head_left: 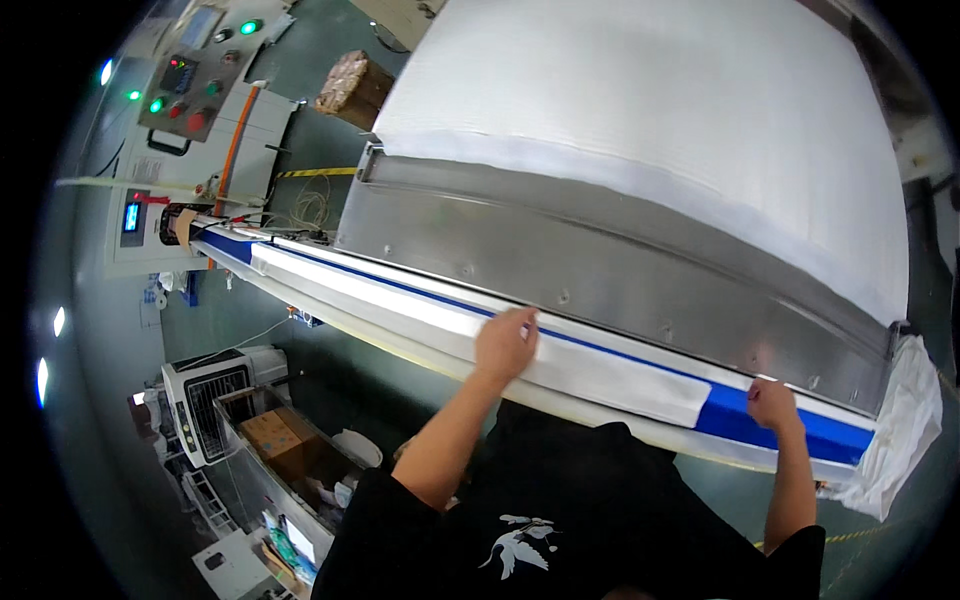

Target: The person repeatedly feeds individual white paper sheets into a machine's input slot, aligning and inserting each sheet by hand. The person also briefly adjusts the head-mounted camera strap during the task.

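A long white cloth strip [620, 378] lies along a blue band [735, 415] on the narrow rail in front of me. My left hand [507, 345] is closed over the strip's far edge, near the middle of the rail. Whatever its curled fingers hold, if anything, is hidden. To the right, past the end of the strip, my right hand [773, 404] is curled at the upper edge of the blue band. What lies inside its fingers does not show. Just beyond both hands runs a grey metal plate [600, 265], with a wide white sheet [640, 90] over its far side.
A control panel [190, 85] with lit buttons stands at the far left. On the floor are a wrapped box [355, 88], an air cooler [215, 395] and a bin [255, 455] holding a carton. White cloth [900, 430] hangs at the rail's right end.
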